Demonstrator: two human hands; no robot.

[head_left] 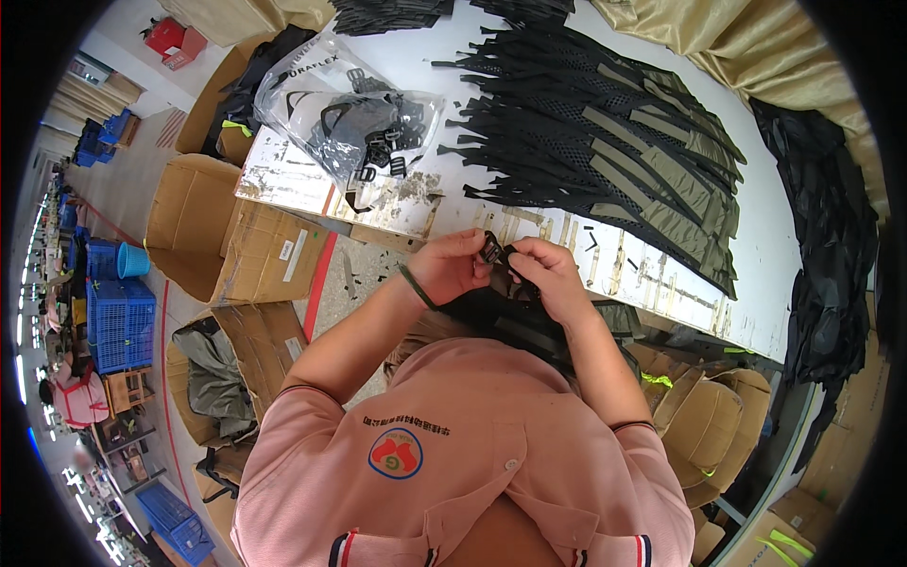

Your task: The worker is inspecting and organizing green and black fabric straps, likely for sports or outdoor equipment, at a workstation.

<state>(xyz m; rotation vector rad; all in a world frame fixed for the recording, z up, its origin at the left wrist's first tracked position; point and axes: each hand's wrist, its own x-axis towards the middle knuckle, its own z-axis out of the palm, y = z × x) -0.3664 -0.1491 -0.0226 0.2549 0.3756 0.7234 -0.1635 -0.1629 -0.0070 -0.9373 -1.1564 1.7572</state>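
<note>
My left hand (452, 268) pinches a small black plastic buckle (490, 249) between thumb and fingers, just off the table's near edge. Close beside it, the bent fingers of my right hand (551, 276) grip a black strap (511, 257) at the buckle. Whether the strap runs through the buckle is too small to tell. Black fabric (505, 317) hangs below both hands, partly hidden by them and my body. On the table ahead lies a clear plastic bag (326, 113) with loose black buckles (387, 151) at its mouth.
Layered black mesh and olive strap pieces (614, 142) cover much of the white table (756, 236). Open cardboard boxes (227, 236) stand at the left, another box (713, 425) at the right. Black fabric (817, 236) hangs at the far right. A person (80, 392) sits far left.
</note>
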